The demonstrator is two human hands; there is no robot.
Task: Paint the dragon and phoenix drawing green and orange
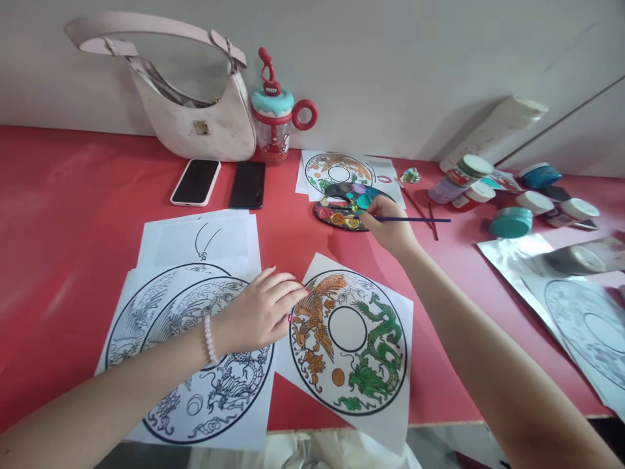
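My right hand [390,225] pinches a thin blue paintbrush [420,220] and reaches to a dark oval paint palette [347,207] with several colour wells; the brush tip is hidden behind my fingers at the palette. My left hand [261,311] lies flat, fingers stretched out, on the left edge of a sheet with a round dragon-and-phoenix drawing [349,342] coloured orange and green. A bead bracelet [209,339] is on that wrist. Left of it lie uncoloured copies of the same drawing [195,365].
On the red table [73,215] stand a pale pink handbag [195,117], a drinking bottle [273,124], two phones [195,181], another coloured sheet [336,170], spare brushes [415,205], several paint jars [512,202] and grey printed sheets [576,306] at the right.
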